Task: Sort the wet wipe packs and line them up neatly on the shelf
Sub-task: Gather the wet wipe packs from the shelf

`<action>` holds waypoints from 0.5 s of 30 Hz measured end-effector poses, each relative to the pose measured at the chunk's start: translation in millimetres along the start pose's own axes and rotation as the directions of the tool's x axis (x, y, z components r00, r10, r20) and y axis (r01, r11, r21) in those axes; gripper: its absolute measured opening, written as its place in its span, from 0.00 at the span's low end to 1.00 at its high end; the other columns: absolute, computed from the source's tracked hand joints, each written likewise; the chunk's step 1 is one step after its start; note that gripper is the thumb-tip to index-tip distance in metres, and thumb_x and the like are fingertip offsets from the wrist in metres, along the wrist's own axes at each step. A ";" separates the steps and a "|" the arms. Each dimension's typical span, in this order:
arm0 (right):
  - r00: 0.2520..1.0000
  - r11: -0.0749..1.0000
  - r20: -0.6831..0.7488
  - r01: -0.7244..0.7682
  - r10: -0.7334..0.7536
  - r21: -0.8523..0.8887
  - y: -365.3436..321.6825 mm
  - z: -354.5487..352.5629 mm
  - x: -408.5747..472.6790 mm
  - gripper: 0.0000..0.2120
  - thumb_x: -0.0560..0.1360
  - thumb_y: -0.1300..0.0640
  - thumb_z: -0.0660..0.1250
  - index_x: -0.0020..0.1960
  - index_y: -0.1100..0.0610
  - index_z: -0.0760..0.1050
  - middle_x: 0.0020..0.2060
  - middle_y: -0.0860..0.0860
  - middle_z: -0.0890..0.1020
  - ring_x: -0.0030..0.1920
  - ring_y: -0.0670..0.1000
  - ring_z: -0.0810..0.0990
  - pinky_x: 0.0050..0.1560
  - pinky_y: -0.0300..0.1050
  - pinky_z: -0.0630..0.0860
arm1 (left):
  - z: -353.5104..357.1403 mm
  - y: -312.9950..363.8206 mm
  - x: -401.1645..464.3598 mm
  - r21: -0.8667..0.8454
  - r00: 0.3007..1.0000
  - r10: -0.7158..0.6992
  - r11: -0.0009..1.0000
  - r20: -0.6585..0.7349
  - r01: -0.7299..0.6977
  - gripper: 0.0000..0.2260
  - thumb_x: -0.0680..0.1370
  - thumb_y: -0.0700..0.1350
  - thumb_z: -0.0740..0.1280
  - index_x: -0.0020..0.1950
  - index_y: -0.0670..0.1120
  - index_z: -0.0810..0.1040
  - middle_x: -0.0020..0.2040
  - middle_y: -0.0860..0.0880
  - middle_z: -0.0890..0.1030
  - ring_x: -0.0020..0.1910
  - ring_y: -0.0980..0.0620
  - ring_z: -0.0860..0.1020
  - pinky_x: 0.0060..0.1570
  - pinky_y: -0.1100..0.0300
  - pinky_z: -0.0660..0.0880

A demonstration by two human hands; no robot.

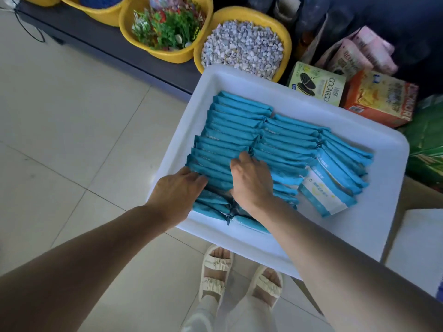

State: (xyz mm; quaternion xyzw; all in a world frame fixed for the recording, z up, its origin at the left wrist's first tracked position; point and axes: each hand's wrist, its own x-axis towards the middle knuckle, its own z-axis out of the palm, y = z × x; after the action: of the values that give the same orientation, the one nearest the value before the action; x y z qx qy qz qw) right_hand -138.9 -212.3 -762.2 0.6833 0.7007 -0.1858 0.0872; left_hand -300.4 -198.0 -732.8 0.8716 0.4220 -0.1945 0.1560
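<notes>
Several blue wet wipe packs (236, 121) stand on edge in three rows inside a white tray (374, 212). In the right row one pack (323, 188) lies tilted with its white label face up. My left hand (178, 190) rests on the near end of the left row, fingers reaching onto the packs. My right hand (251, 180) lies over the seam between the left and middle rows, its fingers curled down into the packs. The packs under both hands are partly hidden.
Yellow tubs stand behind the tray, one with grey pebbles (242, 47), one with plastic plants (167, 27). A cookie box (316, 83) and an orange box (378, 99) sit at the back right. Tiled floor lies to the left; my sandalled feet (239, 279) are below the tray.
</notes>
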 end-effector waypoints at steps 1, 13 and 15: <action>1.000 0.998 0.010 0.027 -0.027 -0.056 -3.0 0.1 2.4 0.14 0.72 0.60 0.69 0.57 0.59 0.74 0.54 0.54 0.74 0.52 0.55 0.76 0.52 0.47 0.70 | 1.9 0.4 1.7 0.000 1.000 0.005 1.000 -0.011 -0.005 0.15 0.76 0.42 0.64 0.62 0.49 0.67 0.59 0.54 0.75 0.61 0.52 0.68 0.42 0.60 0.68; 0.985 0.993 -0.169 0.007 -0.028 -0.120 -0.2 19.4 9.7 0.16 0.49 0.57 0.82 0.30 0.56 0.77 0.26 0.50 0.77 0.28 0.52 0.76 0.32 0.41 0.68 | 12.6 -5.0 21.8 0.096 0.997 0.017 0.995 -0.073 -0.010 0.15 0.77 0.39 0.60 0.62 0.48 0.66 0.53 0.52 0.78 0.55 0.49 0.72 0.37 0.59 0.65; 0.994 0.988 -0.106 0.020 -0.037 -0.151 -0.1 13.1 11.0 0.16 0.54 0.52 0.82 0.34 0.56 0.78 0.30 0.50 0.79 0.32 0.51 0.77 0.33 0.41 0.66 | 9.1 -4.3 25.0 0.103 0.998 0.019 0.995 -0.061 -0.012 0.15 0.77 0.40 0.61 0.63 0.49 0.67 0.54 0.52 0.77 0.56 0.50 0.72 0.38 0.59 0.65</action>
State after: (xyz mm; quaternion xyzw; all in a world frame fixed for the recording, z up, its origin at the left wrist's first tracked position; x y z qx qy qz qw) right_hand -141.3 -207.1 -778.3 0.6739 0.7260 -0.0966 0.0972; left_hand -291.5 -182.6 -753.0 0.8874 0.4093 -0.1876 0.0992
